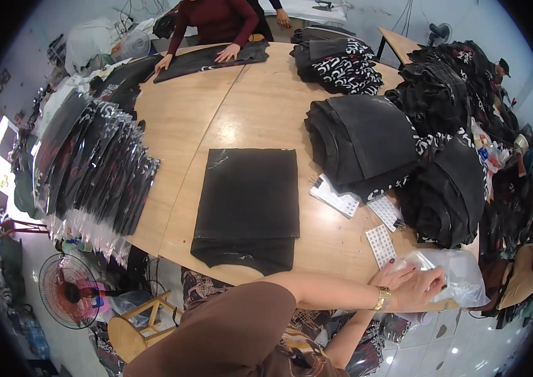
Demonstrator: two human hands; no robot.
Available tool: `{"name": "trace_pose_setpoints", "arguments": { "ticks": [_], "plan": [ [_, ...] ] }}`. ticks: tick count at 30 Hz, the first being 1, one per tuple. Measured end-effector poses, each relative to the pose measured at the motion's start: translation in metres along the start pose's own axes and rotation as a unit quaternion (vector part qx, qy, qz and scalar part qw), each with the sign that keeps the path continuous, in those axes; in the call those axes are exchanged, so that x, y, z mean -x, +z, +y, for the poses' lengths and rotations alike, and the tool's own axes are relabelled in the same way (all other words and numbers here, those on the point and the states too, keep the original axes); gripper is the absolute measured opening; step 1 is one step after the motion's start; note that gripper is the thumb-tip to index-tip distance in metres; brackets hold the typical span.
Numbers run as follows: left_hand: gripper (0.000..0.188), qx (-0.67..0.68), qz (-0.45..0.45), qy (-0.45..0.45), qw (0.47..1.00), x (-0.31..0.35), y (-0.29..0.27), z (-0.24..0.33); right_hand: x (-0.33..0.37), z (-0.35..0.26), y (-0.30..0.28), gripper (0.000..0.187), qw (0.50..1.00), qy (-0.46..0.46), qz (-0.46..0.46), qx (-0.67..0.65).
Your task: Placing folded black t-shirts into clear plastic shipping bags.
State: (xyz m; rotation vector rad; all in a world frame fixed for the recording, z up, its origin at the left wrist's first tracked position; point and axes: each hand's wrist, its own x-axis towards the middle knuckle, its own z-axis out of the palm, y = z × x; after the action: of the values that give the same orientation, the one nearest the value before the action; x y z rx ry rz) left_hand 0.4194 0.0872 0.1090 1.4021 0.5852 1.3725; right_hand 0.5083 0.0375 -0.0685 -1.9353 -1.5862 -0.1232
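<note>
Both my hands are at the near right table edge, over a pile of clear plastic bags [467, 276]. My left hand [420, 287], with a gold watch [382, 298] on its wrist, reaches across to the right, fingers bent and closed on a plastic bag. Beneath the left forearm passes my right arm; my right hand [392, 274] rests at the bags' left side with its fingers stretched and apart. In front of me a folded black T-shirt [247, 195] lies flat, its neckline toward me.
Folded black shirts [367, 135] are stacked at right. Sticker sheets [381, 246] lie near my hands. Bagged shirts [90, 169] form a row at left. Across the table a co-worker's hands [227, 53] touch a dark garment [210, 61]. A fan [70, 291] and wooden stool [140, 327] stand below.
</note>
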Motion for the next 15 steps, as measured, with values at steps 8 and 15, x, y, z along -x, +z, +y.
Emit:
{"name": "trace_pose_setpoints", "arguments": {
  "ticks": [8,15],
  "plan": [
    [0.010,-0.016,0.097,-0.019,0.995,-0.028,-0.035,0.024,-0.021,0.007,0.018,0.069,1.000,0.009,0.022,0.015],
    [0.012,-0.037,0.014,0.184,0.982,-0.006,-0.072,0.068,-0.044,-0.002,0.041,0.071,0.998,0.018,0.055,0.011]
  ]
}}
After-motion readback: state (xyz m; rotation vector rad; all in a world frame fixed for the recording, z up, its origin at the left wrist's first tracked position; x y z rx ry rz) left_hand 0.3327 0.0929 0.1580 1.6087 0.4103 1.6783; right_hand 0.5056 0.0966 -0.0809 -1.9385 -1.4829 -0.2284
